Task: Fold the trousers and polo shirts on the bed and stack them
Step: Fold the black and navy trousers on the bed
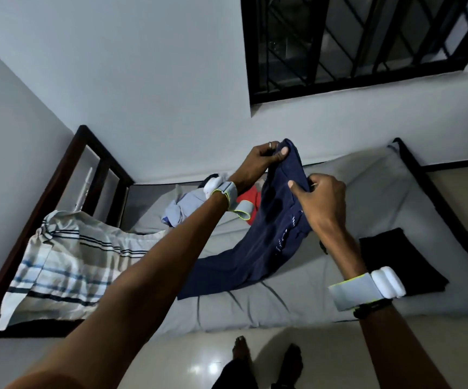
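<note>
- Left hand (265,157) is pinching the top edge of the navy trousers (255,248), thumb on the front and fingers curled behind the cloth.
- Right hand (321,199) is gripping the same raised end slightly lower and closer to the person, thumb pressing across the fabric.
- Both hands are holding that end in the air above the bed (381,192). I cannot tell for sure whether it is the waistband or the hems.
- The trousers are hanging down from the hands and trailing toward the near left. The far end is lying flat on the grey mattress.
- The long axis is running diagonally, from high at the hands to low at the near-left end. The free end is sitting below the left forearm, so the left hand is looking better placed to reach it.
- A black folded garment (395,256) is lying on the mattress to the right, just past the right forearm. Judging by that, it is serving as the start of the stack, on the right hand's side.
- A light blue garment (183,211) and a red garment (254,202) are lying bunched behind the left wrist, not yet folded.
- A striped cloth (58,262) is draping over the left part of the bed.
- Judgement: the task is sitting at an early stage. The next move is calling for lining up the legs before folding them lengthwise.
- Risk: the trailing end is dragging on the mattress and may be twisting.
</note>
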A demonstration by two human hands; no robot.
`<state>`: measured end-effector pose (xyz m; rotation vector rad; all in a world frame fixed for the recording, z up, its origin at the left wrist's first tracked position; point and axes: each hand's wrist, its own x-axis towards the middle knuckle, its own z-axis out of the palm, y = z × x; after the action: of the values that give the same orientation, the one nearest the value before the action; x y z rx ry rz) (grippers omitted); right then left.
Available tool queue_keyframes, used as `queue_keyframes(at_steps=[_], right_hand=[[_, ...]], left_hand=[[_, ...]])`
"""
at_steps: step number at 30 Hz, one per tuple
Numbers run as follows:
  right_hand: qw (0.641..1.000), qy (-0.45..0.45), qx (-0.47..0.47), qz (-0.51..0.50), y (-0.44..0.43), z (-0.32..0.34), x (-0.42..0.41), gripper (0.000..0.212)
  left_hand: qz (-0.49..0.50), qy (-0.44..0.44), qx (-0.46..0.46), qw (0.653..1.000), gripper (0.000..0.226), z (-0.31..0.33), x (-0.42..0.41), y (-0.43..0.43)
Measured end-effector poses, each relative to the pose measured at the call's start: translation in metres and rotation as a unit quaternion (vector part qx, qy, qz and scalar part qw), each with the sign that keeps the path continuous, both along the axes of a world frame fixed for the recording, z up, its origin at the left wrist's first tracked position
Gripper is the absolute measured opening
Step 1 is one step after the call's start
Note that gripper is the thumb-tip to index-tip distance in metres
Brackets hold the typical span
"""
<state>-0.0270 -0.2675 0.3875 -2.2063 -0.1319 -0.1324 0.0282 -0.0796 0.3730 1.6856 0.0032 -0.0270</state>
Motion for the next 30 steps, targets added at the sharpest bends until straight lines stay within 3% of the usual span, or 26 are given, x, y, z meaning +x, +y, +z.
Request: queue_keyframes(at_steps=[5, 9, 18, 30], right_hand=[[0.999, 0.024, -0.027, -0.013, -0.052, -0.061, 0.028, 0.056], [0.997, 0.049, -0.027, -0.053, -0.095, -0.118, 0.048, 0.055], [0.985, 0.133, 0.002, -0.106, -0.203, -0.251, 0.096, 0.045], [0.970, 0.211, 0.019, -0.122, -0.359, -0.494, 0.196, 0.052]], left_hand=[[-0.013, 0.059, 0.001, 0.998, 0.040, -0.059, 0.034, -0.049], [-0.034, 0.057, 0.025, 0.997, 0.063, -0.120, 0.068, -0.088], [-0.062, 0.115, 0.093, 0.987, 0.030, -0.254, 0.133, -0.197], [-0.049, 0.241, 0.226, 0.943, 0.039, -0.472, 0.227, -0.360]])
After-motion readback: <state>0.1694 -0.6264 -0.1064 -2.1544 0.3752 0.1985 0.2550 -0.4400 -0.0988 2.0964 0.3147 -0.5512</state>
